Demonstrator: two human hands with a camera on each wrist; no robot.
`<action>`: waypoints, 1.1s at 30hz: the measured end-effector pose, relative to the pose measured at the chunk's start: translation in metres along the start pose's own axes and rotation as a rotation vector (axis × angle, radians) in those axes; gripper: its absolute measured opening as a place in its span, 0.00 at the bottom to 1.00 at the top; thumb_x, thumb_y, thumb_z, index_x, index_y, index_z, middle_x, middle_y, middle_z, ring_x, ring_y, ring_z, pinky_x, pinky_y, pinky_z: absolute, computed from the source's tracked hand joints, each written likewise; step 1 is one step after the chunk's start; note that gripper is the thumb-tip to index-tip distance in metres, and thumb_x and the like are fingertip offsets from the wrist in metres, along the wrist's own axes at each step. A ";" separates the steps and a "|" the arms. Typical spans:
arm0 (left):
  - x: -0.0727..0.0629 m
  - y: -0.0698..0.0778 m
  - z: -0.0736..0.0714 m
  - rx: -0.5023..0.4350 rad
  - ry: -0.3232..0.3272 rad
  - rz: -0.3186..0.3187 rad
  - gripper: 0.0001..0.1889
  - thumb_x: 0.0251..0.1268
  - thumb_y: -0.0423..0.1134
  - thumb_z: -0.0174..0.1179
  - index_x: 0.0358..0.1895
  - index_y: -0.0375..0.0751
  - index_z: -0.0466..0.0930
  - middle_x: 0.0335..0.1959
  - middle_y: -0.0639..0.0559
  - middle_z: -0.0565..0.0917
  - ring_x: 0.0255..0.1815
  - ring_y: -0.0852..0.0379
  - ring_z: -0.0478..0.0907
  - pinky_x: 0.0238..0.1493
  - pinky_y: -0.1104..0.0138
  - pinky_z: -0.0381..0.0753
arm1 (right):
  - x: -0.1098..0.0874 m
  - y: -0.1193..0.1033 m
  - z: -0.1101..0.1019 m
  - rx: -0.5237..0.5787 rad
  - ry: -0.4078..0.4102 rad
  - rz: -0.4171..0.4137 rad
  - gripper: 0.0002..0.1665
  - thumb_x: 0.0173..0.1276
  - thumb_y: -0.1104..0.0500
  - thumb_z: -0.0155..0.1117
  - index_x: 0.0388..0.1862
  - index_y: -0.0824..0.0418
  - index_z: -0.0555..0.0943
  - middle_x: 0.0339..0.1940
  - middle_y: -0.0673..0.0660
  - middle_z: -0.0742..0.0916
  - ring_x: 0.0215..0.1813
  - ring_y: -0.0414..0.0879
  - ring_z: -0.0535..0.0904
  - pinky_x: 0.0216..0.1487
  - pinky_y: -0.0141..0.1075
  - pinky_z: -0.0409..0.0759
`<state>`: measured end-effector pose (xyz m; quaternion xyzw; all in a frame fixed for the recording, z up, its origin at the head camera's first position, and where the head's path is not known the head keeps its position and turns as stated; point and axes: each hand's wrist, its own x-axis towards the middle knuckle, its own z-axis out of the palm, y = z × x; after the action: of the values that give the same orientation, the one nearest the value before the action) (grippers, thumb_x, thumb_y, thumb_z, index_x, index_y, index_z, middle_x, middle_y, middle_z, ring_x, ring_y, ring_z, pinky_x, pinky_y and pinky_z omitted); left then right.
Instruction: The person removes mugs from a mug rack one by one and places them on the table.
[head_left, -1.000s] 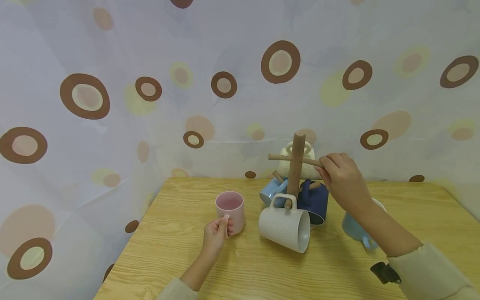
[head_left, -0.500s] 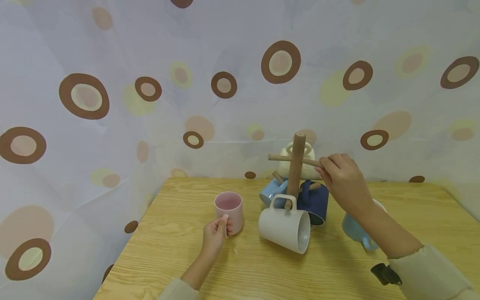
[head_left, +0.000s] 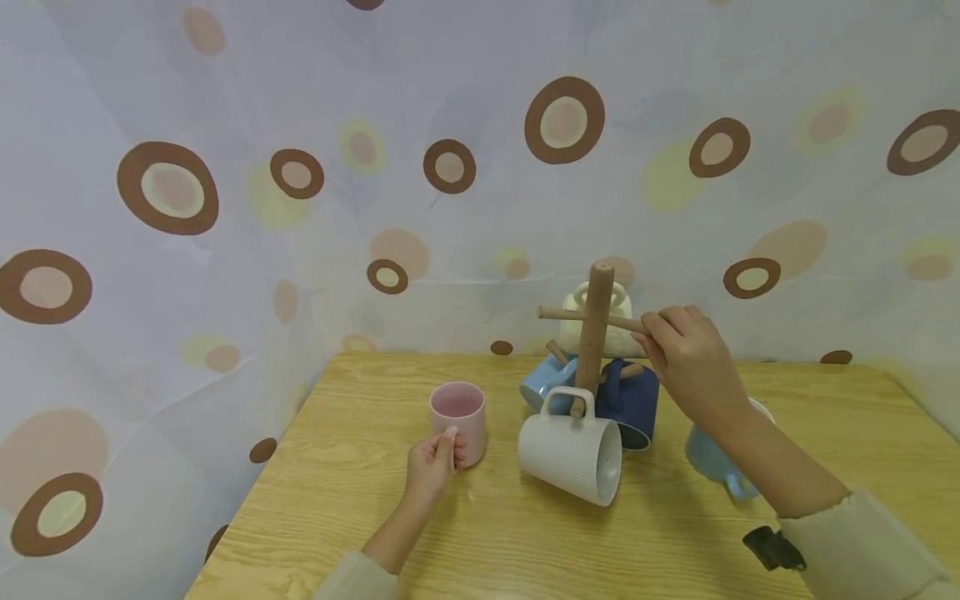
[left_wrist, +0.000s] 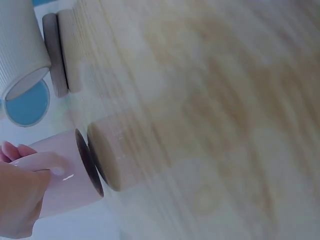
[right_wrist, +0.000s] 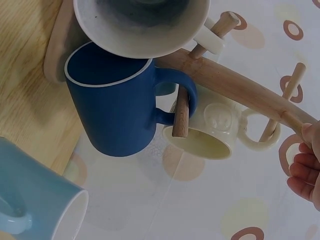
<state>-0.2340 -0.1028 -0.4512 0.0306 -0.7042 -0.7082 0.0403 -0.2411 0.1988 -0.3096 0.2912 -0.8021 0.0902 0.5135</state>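
Note:
By its handle, my left hand (head_left: 431, 467) grips a pink mug (head_left: 463, 421), whose mouth faces up; in the left wrist view the mug's base (left_wrist: 90, 162) is right at the tabletop. My right hand (head_left: 693, 362) pinches the end of an upper right peg (head_left: 624, 323) on a wooden mug tree (head_left: 596, 333). From lower pegs hang a white ribbed mug (head_left: 566, 458), a dark blue mug (head_left: 632, 408) and a light blue mug (head_left: 536, 385). Behind the post, a cream mug (right_wrist: 205, 125) hangs by its handle on another peg, shown in the right wrist view.
Partly hidden behind my right forearm, another light blue mug (head_left: 708, 457) with a white inside stands on the wooden table (head_left: 360, 500). Patterned cloth (head_left: 480, 225) hangs close behind the table and along its left side.
The pink mug and my left hand have shifted very slightly left. My right hand keeps its pinch on the peg, and the mug tree stays in place.

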 end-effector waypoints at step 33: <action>-0.007 -0.004 -0.023 0.162 -0.128 -0.023 0.19 0.72 0.37 0.44 0.37 0.18 0.75 0.24 0.47 0.79 0.27 0.64 0.73 0.34 0.71 0.80 | 0.000 -0.003 -0.001 -0.001 -0.014 0.014 0.17 0.43 0.73 0.73 0.32 0.75 0.77 0.26 0.66 0.78 0.28 0.58 0.72 0.29 0.43 0.74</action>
<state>-0.2251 -0.1249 -0.4558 -0.0032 -0.7599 -0.6499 -0.0154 -0.2386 0.1973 -0.3099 0.2859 -0.8077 0.0911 0.5075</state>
